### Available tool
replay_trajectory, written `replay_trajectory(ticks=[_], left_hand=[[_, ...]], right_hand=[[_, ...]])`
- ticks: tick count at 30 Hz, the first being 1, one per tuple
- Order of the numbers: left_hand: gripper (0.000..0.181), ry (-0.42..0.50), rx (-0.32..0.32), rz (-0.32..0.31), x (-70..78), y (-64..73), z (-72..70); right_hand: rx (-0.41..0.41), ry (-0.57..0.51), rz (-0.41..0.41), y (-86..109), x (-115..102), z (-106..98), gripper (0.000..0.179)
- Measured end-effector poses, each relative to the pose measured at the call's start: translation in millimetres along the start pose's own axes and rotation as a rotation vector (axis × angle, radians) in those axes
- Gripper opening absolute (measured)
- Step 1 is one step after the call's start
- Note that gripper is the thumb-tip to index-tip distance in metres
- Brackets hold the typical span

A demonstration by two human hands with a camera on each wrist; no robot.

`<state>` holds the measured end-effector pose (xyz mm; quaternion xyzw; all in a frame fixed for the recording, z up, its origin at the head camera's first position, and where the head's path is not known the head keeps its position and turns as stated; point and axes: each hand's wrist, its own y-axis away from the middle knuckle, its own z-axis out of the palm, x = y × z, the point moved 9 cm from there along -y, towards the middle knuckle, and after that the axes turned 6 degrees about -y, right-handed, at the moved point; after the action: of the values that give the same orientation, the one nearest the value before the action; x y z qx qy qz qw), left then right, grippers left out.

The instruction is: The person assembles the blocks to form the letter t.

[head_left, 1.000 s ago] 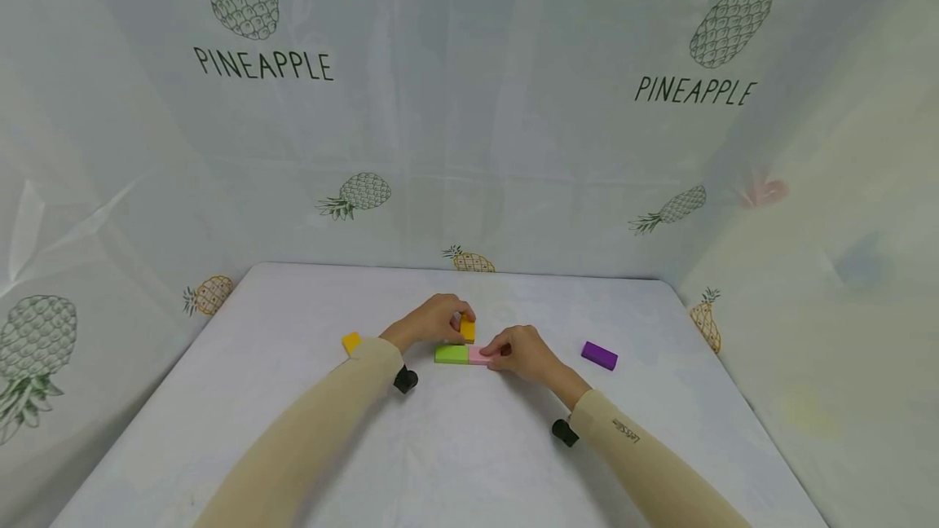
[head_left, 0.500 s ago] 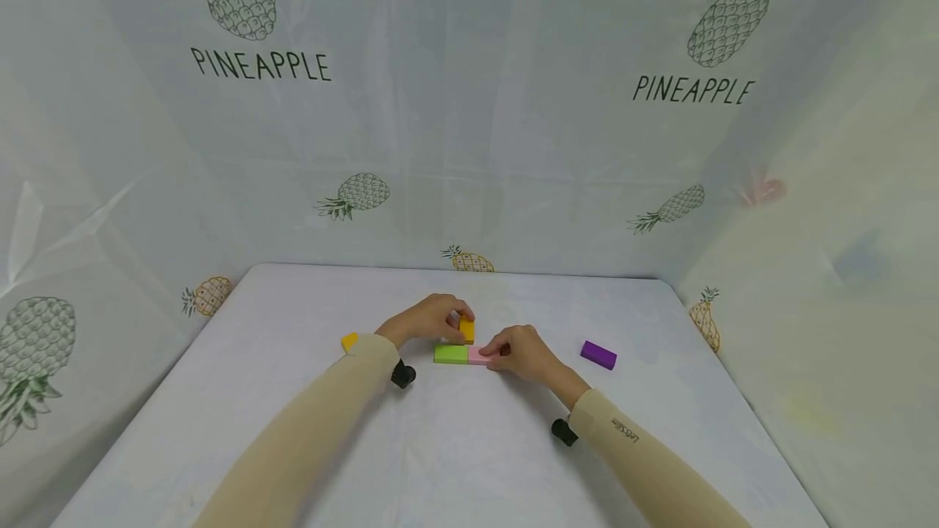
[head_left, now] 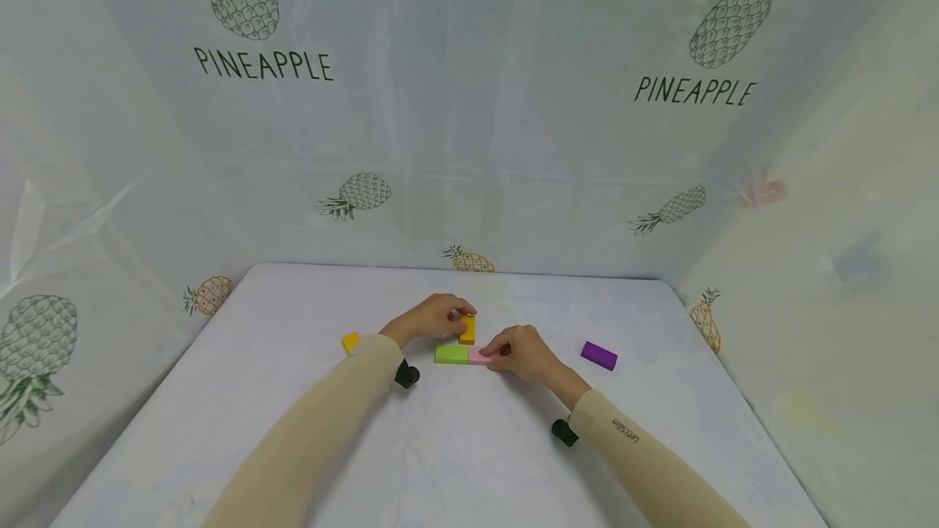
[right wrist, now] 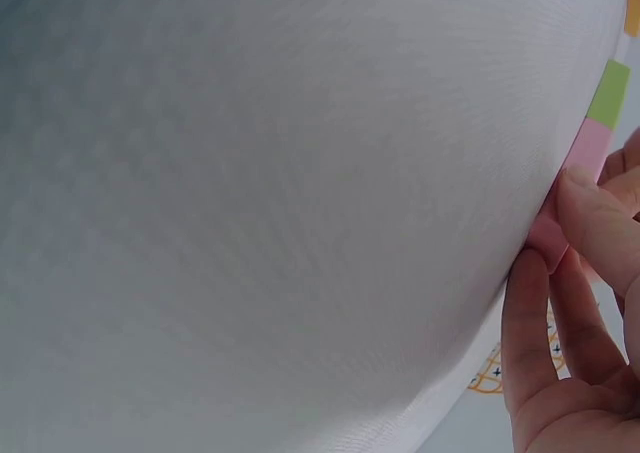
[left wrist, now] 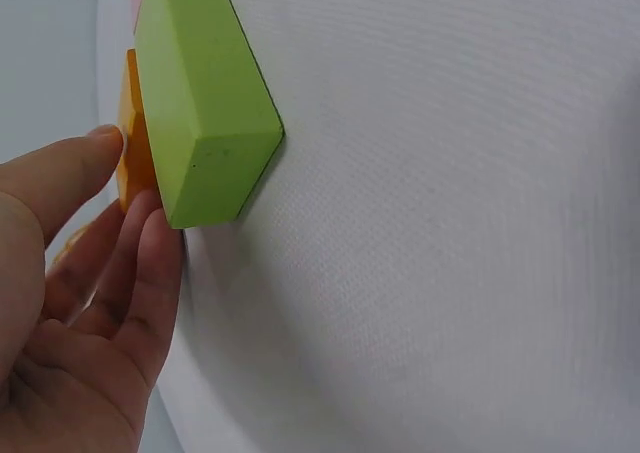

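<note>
A green block (head_left: 451,354) and a pink block (head_left: 477,356) lie end to end on the table. My left hand (head_left: 433,318) holds an orange block (head_left: 467,331) just behind their joint. In the left wrist view its thumb (left wrist: 95,158) touches the orange block, with the fingers at its near end. The green block hides part of it there. My right hand (head_left: 522,351) grips the pink block at its right end. In the right wrist view the thumb lies along the pink block (right wrist: 585,153), with fingers at its end and far side.
A purple block (head_left: 599,355) lies to the right of my right hand. Another yellow-orange block (head_left: 351,341) lies at the left, partly behind my left sleeve. The white table (head_left: 469,446) ends at a pineapple-printed curtain (head_left: 528,145).
My left fingers have shifted slightly on the orange block, and more of it shows. The right hand and the green and pink blocks have stayed put.
</note>
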<state>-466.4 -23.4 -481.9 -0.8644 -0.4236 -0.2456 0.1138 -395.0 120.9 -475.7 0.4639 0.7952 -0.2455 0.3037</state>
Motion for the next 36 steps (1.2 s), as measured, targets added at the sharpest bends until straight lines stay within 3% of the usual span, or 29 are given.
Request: replay_trajectory(ticks=[10,36], left_hand=[[0.036,0.035,0.013,-0.047,-8.9,-1.4,1.7],[0.035,0.088,0.004,-0.056,-10.1,0.4,3.7]], right_hand=[[-0.006,0.002,-0.007,0.5,-1,0,0.019],[0.002,-0.004,-0.02,0.7,0,0,0.019]])
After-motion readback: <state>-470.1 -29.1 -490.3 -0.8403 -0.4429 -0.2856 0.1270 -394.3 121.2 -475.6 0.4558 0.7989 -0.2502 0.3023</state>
